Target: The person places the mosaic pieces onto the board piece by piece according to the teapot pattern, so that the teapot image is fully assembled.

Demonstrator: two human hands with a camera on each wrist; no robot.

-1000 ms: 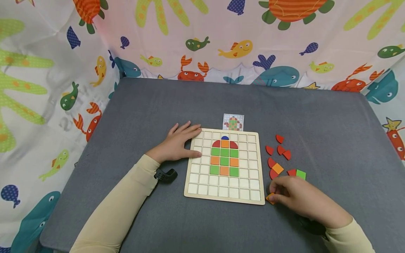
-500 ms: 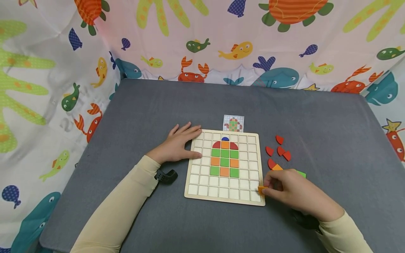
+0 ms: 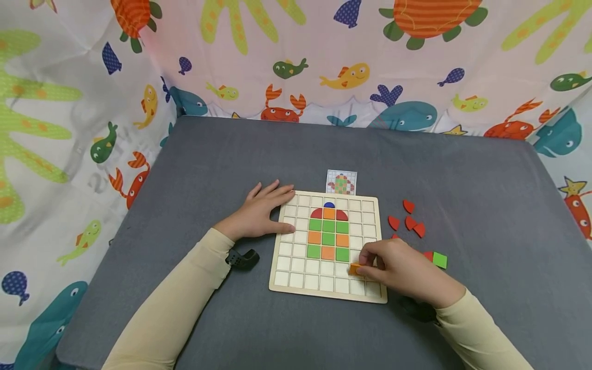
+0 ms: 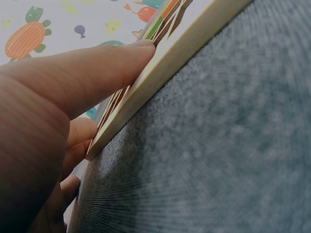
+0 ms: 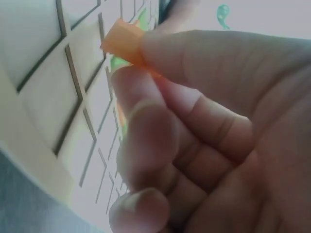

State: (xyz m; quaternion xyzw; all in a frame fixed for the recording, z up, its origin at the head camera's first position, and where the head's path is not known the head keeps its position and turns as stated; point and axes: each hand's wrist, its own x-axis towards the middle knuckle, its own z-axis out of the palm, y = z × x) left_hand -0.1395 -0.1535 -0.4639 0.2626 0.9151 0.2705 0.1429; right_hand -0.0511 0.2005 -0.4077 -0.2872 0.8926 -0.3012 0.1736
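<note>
A wooden grid board [image 3: 288,287] lies on the table, with green, orange, red and blue pieces set in its middle columns. My left hand [image 3: 256,211] rests on the board's left edge, fingers straight and thumb over the frame; the left wrist view shows the thumb [image 4: 107,68] touching the rim. Between thumb and fingers my right hand [image 3: 402,268] pinches an orange square tile [image 3: 354,269] over the lower right cells. In the right wrist view that tile [image 5: 124,42] is tilted, close to the grid. Whether it touches the board I cannot tell.
Several red quarter-round pieces [image 3: 409,206] lie right of the board. A green square [image 3: 440,260] sits beside a partly covered red piece. Touching the board's far edge is a small pattern card [image 3: 341,182]. A sea-animal curtain [image 3: 310,46] hangs behind the grey table [image 3: 222,164].
My right hand has carried the orange tile from the table right of the board leftward over its lower right cells. The left hand has stayed in place.
</note>
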